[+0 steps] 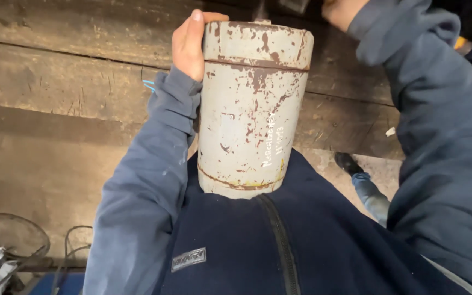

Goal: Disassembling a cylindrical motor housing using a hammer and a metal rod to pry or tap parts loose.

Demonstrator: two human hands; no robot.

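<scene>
I see a grey can (253,109) standing tall in the centre of the frame, its paint chipped and rusted in patches, with a rust band near the top and another near the bottom. Its lower end rests against my dark zip jacket (279,240). My left hand (192,46) sits at the upper left of the can, fingers pressed together and curled round the far side of the rim, thumb edge toward me; the blue sleeve (143,180) runs down to the lower left. My right hand (342,11) is at the top edge, right of the can, mostly cut off by the frame, so I cannot tell how its fingers lie or whether it touches the can. Behind the can, worn wooden planks (61,82) cross the upper frame. A wire ring (12,235) and cables lie at the lower left. A shoe (348,162) shows right of the can.
</scene>
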